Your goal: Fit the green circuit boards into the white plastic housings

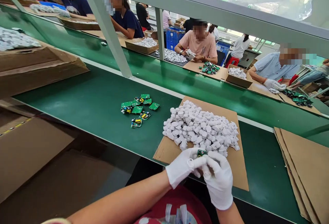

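Board, lower centre of frame, is grasped between fingers of left hand and right hand; edges are best pinched lightly.

gloves: matt cloth | worktop: smooth, glossy | sheet: matt cardboard | bag: glossy, clear plastic

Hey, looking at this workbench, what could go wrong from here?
The small green board is held in the gloved fingers of the left hand and right hand, so it could slip. The white pieces are heaped just beyond, so a bump might scatter some off the cardboard sheet.
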`<action>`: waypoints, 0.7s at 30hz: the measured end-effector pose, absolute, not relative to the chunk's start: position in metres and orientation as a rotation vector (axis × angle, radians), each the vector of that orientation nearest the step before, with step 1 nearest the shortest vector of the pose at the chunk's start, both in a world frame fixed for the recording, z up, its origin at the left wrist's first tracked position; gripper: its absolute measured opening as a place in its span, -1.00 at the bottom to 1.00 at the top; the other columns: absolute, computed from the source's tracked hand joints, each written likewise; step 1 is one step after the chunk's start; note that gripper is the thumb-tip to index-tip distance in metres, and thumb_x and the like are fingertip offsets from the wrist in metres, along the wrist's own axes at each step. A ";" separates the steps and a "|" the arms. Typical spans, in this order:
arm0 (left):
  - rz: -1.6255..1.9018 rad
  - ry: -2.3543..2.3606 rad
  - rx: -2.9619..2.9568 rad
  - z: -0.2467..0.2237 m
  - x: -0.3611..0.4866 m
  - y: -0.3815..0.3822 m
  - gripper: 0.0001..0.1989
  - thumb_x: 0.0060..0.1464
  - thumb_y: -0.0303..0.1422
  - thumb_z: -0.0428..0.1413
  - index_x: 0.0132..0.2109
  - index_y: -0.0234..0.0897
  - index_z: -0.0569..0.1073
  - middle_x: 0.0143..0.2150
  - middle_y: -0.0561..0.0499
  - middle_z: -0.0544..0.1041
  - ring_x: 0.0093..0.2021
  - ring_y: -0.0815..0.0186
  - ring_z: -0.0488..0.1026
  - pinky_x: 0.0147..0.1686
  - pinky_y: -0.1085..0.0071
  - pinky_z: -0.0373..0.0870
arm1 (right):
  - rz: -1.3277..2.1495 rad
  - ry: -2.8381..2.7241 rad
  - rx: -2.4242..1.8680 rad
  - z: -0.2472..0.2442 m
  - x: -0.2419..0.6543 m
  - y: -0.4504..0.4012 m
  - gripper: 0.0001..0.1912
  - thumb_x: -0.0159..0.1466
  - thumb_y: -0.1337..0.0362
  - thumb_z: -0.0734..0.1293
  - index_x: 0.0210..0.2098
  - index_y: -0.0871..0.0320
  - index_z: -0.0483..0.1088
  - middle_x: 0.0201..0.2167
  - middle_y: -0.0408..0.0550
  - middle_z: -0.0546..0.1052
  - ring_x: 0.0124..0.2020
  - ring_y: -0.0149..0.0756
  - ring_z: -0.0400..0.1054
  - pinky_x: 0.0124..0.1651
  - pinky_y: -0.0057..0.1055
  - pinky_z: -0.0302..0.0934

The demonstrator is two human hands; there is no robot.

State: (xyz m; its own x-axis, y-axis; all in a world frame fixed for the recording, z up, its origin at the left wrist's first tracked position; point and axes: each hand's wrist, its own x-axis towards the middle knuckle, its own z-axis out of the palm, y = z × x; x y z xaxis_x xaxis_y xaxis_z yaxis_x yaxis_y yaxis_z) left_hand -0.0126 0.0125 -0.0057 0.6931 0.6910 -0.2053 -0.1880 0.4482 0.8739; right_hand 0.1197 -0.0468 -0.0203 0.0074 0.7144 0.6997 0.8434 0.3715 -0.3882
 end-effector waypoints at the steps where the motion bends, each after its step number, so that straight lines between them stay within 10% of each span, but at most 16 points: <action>1: 0.603 0.602 0.978 -0.004 -0.011 0.012 -0.59 -0.15 -0.14 0.21 -0.25 -0.40 0.44 -0.52 0.03 0.45 -0.58 0.44 0.39 -0.60 0.58 0.33 | -0.151 -1.751 -1.381 -0.021 0.117 -0.046 -0.88 0.17 0.33 0.34 -0.28 0.02 0.47 -0.21 -0.02 0.43 -0.22 -0.26 0.38 -0.23 -0.33 0.34; 8: 0.623 0.645 0.854 -0.003 -0.011 0.014 -0.56 -0.19 -0.15 0.25 -0.22 -0.42 0.46 -0.41 -0.05 0.50 -0.58 0.45 0.38 -0.66 0.58 0.30 | 0.313 -1.485 -1.485 -0.017 0.117 -0.051 -0.40 0.16 0.15 0.34 0.15 0.13 0.15 -0.05 0.11 0.42 -0.22 -0.20 0.38 -0.21 -0.25 0.34; 14: 0.656 0.709 0.894 -0.005 -0.007 0.005 -0.61 -0.18 -0.14 0.24 -0.33 -0.41 0.46 -0.57 0.07 0.41 -0.70 0.52 0.25 -0.73 0.57 0.23 | 0.331 -1.420 -1.597 -0.027 0.111 -0.056 -0.32 0.14 0.09 0.35 0.18 0.20 0.15 0.01 0.20 0.42 -0.01 -0.04 0.33 -0.03 -0.13 0.28; 21: 0.609 0.551 0.758 -0.005 -0.008 0.006 -0.55 -0.07 -0.01 0.11 -0.31 -0.38 0.42 -0.51 0.02 0.39 -0.54 0.40 0.37 -0.49 0.42 0.39 | 0.677 -1.244 -1.556 -0.028 0.109 -0.051 -0.48 0.22 0.16 0.28 0.14 0.22 0.26 -0.09 0.07 0.52 -0.11 -0.19 0.44 -0.15 -0.43 0.37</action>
State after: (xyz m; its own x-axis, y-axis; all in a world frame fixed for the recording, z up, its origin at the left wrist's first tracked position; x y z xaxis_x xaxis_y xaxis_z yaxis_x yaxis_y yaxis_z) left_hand -0.0081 0.0058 -0.0047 0.6965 0.6777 -0.2359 -0.3015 0.5747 0.7608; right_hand 0.1088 -0.0512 -0.0278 0.3167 0.9365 0.1507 0.3824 0.0193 -0.9238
